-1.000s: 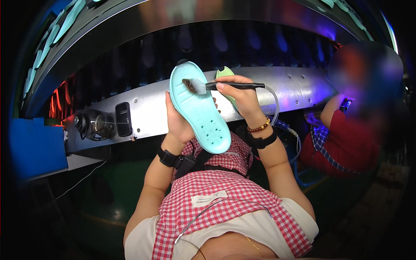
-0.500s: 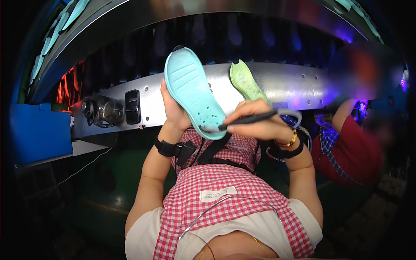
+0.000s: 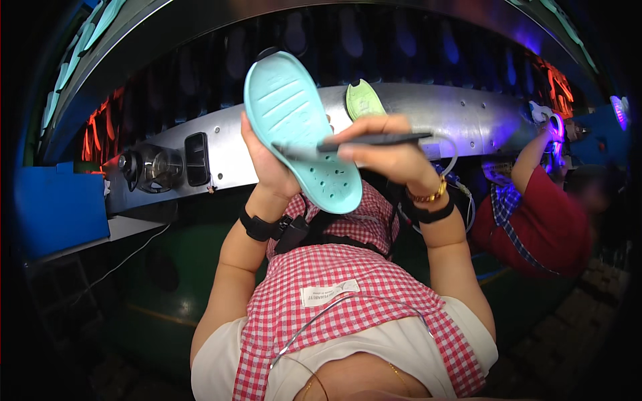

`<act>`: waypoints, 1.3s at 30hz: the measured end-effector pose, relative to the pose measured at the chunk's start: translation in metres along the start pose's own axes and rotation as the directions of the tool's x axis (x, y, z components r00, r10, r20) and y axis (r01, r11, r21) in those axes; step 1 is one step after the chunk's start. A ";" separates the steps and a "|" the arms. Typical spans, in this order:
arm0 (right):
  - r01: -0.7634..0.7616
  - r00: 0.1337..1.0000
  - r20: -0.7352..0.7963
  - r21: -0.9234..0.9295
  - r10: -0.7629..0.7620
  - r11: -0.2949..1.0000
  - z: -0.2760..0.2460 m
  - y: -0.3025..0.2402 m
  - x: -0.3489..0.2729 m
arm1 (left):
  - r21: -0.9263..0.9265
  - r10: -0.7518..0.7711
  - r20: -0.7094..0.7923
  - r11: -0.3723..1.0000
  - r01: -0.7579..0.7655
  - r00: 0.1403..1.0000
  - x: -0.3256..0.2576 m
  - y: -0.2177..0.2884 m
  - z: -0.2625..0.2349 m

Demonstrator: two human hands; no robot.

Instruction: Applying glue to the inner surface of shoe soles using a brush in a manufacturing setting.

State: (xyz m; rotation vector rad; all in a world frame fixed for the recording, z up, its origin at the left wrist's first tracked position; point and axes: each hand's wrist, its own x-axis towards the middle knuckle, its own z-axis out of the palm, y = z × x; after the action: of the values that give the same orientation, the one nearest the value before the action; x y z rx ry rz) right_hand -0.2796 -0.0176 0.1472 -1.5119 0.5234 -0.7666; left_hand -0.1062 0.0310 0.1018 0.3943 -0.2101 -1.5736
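My left hand (image 3: 269,160) is closed around the edge of a light-blue shoe sole (image 3: 284,97) and holds it tilted above the metal bench. The sole has raised bars at its far end, small holes at its near end and a black patch at the far tip. In my right hand (image 3: 394,157) is a brush with a black handle (image 3: 398,139). Its grey tip is blurred by motion and lies across the middle of the sole, at the left edge. A pale hose (image 3: 453,155) curves behind the handle. Just beyond my right hand, a green sole (image 3: 364,99) rests on the bench, partly hidden.
A dark clear jug (image 3: 160,167) and a black tray (image 3: 196,159) stand on the metal bench (image 3: 231,150) at left. Dark soles (image 3: 351,37) line up behind it. A blue box (image 3: 60,207) is far left. A co-worker in a red shirt (image 3: 548,220) sits at right.
The brush tip has moved from the sole's near end up to its middle left edge, with my right hand shifting up. The sole has risen slightly in view.
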 end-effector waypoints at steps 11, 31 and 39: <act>0.227 0.945 0.235 0.027 -0.227 0.974 -0.005 0.001 -0.014 | 0.128 0.382 0.006 0.916 -0.379 0.924 0.007 0.017 0.003; -0.039 0.994 0.103 0.041 0.035 0.998 0.010 0.004 -0.025 | 0.130 -0.115 0.056 0.986 0.107 0.992 -0.007 0.014 0.001; 0.227 0.929 0.325 -0.118 -0.179 0.967 -0.005 -0.014 -0.012 | 0.057 -0.419 0.201 0.907 0.417 0.885 0.000 0.037 0.004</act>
State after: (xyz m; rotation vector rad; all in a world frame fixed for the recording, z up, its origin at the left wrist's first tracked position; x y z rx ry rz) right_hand -0.2929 -0.0111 0.1589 -1.8129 0.1911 -0.6373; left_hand -0.0732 0.0284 0.1194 0.2941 -0.3118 -2.0457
